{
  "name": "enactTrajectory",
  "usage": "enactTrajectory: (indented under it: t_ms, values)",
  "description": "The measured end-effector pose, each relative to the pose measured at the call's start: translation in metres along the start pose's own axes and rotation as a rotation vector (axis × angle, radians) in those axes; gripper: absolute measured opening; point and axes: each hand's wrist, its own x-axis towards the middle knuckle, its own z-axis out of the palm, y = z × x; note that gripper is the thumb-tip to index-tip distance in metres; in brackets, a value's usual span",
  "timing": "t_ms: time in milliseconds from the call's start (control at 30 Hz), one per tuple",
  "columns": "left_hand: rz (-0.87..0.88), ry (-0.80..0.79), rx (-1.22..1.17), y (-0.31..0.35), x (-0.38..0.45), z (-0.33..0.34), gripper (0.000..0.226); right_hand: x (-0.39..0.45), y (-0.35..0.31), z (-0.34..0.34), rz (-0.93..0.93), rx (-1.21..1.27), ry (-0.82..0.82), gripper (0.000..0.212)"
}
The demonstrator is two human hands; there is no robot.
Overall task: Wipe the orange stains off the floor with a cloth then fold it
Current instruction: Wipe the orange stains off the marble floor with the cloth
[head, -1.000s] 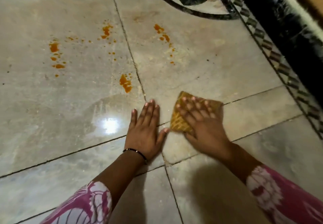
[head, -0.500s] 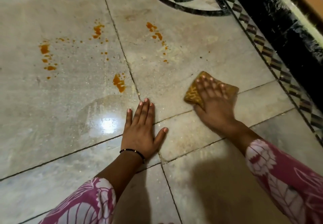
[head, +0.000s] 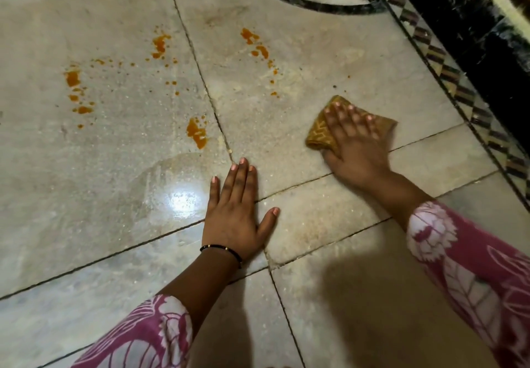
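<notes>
Head view shows the right hand (head: 355, 141), fingers flat on the cloth (head: 318, 135), has slid it right of centre, away from the stains (head: 198, 133); left hand (head: 235, 209) rests open.

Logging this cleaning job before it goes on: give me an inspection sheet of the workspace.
Surface: pale stone floor, dark joints, glare patch.
Job's things: orange stains unwiped; yellow-brown cloth on floor, right of them.
Clutter: nothing seen.
Grips: right hand presses flat on cloth; left hand flat on floor, fingers straight.
Cables: nothing seen.
Surroundings: patterned border, black edge beyond.
</notes>
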Motion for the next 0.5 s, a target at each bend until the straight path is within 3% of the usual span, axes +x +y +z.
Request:
enactTrajectory:
  t_ms: [133,233,300,367,433,500]
  values:
    - [0.003,-0.002,-0.004,0.000,0.000,-0.001,0.078,-0.032,-0.040,0.007,-0.318,-0.044,-0.025,0.076]
    - [0.006,0.000,-0.011,-0.002,0.000,0.001,0.079,-0.077,-0.017,0.015,-0.423,0.023,-0.039,0.076]
    - [-0.003,0.010,-0.012,-0.002,0.000,0.002,0.079,-0.081,0.022,0.011,-0.337,0.047,-0.052,0.077]
    - [0.000,0.003,-0.013,-0.001,0.000,0.002,0.079,-0.061,0.051,0.004,-0.119,0.042,-0.067,0.077]
    - [0.000,-0.003,-0.012,-0.001,-0.001,0.001,0.079,-0.024,0.054,-0.002,0.057,0.023,-0.021,0.080]
    - [-0.001,-0.006,-0.013,-0.001,-0.001,0.001,0.079,0.009,0.032,-0.004,0.115,-0.010,-0.056,0.081]
